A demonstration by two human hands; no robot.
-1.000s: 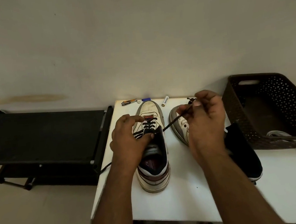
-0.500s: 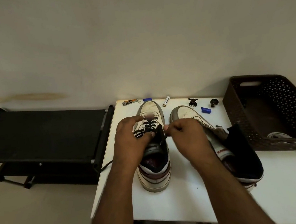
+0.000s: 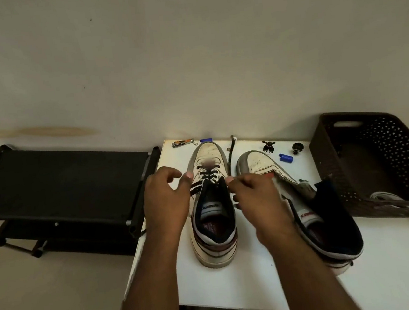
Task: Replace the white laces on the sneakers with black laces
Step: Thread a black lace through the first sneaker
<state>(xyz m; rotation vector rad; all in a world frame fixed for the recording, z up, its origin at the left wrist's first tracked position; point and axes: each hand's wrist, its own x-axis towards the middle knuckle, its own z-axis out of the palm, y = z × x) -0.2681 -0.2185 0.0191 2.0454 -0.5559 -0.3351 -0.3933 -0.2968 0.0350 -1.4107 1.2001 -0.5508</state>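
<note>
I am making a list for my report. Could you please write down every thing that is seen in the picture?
sneakers: 2, white; left sneaker mid-table, right sneaker beside it, unlaced
black lace: 1, partly threaded in left sneaker, end running up past its toe
table: 1, white, centre
basket: 1, brown, right
white laces: in basket
rack: 1, black, left
clipper: 1, table's far edge
blue caps: 2, one far edge, one near right sneaker
black knobs: 2, and, far right of table
left hand: fingers spread, by left sneaker
right hand: pinching lace
</note>
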